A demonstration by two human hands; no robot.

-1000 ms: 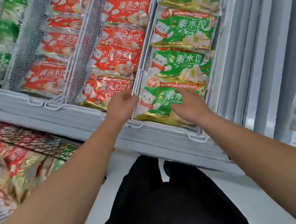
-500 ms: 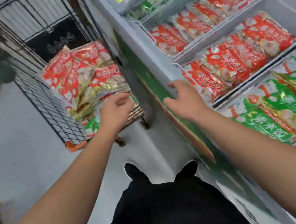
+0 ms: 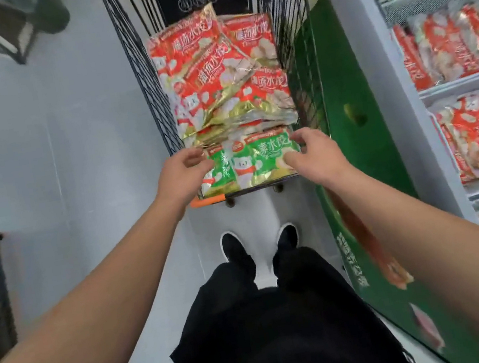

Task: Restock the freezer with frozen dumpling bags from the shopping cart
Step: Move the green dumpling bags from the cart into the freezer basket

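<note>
Dumpling bags (image 3: 224, 83) piled in the shopping cart (image 3: 140, 80), freezer (image 3: 384, 114) just right of it.

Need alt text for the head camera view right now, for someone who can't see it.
Both hands, left hand and right hand, reach onto green dumpling bags at the shopping cart's near end, red dumpling bags piled behind. The freezer stands on the right.

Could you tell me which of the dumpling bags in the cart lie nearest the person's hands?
The green bags at the cart's near end, between both hands; the red bags are piled farther back.
</note>
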